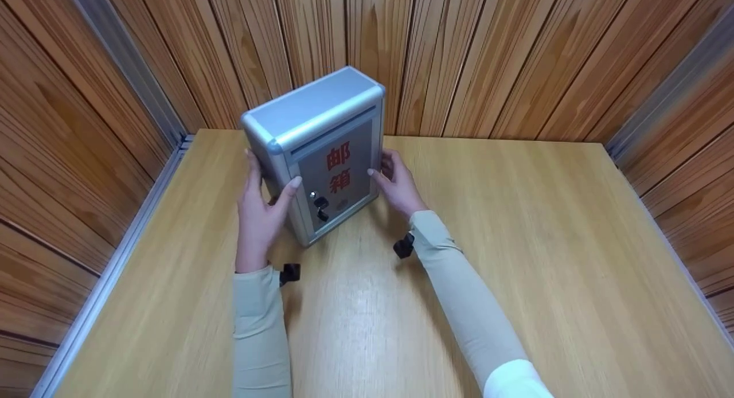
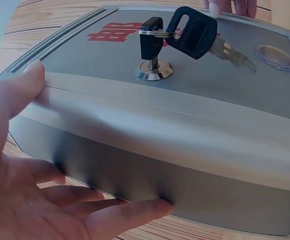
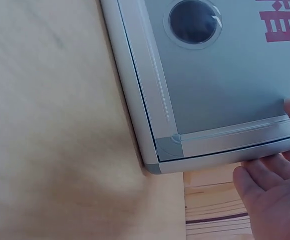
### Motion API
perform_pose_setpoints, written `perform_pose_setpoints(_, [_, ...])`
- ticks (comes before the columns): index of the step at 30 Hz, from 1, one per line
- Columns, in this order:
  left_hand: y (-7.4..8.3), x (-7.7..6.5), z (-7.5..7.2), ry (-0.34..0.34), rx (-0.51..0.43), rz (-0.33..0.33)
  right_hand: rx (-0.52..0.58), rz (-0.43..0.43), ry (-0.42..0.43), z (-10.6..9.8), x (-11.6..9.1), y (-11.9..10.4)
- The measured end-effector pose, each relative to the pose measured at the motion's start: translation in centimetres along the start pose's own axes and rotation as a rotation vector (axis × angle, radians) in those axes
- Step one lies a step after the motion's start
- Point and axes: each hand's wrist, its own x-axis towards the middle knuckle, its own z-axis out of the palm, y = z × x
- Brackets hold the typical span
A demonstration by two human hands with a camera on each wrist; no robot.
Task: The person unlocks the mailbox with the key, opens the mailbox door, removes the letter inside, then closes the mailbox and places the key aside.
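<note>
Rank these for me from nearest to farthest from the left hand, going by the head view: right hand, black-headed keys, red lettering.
From the left hand:
1. Black-headed keys: lower left of the mailbox front.
2. Red lettering: mid-front, above and right of the keys.
3. Right hand: at the mailbox's far side edge.

Red characters 邮箱 (image 1: pixel 339 167), one above the other, on the silver box (image 1: pixel 314 163)

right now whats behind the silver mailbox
The wood-panelled wall shows behind the mailbox, above its top; the mailbox covers its own back and the tabletop directly behind.
</note>
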Motion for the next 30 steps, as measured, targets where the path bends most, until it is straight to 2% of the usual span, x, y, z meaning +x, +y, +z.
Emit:
perform_pose_setpoints(4, [0.1,0.2,0.5,-0.006,0.022,0.015,-0.067,0.0,0.032,-1.0,-0.2,0.1])
perform_pose_setpoints(9, [0.3,0.7,1.0,-0.041,0.009,0.0,-0.13,0.005,0.048,-2.4,-0.9,0.1])
perform_pose_setpoints(15, [0.4,1.6,2.0,-0.127,-0.05,0.005,-0.143,0.039,0.057,-4.4,-2.0,-0.2])
perform_pose_setpoints(19, [0.7,2.3,2.7,-0.19,-0.085,0.001,-0.189,0.05,0.077,-5.7,-2.8,-0.2])
perform_pose_setpoints(26, [2.6,3.0,3.1,-0.287,-0.162,0.028,-0.235,0.012,0.143,-7.2,-4.1,0.0])
perform_pose_setpoints(30, [3.6,3.0,3.2,-0.323,-0.167,0.06,-0.263,0.009,0.173,-7.8,-5.1,0.2])
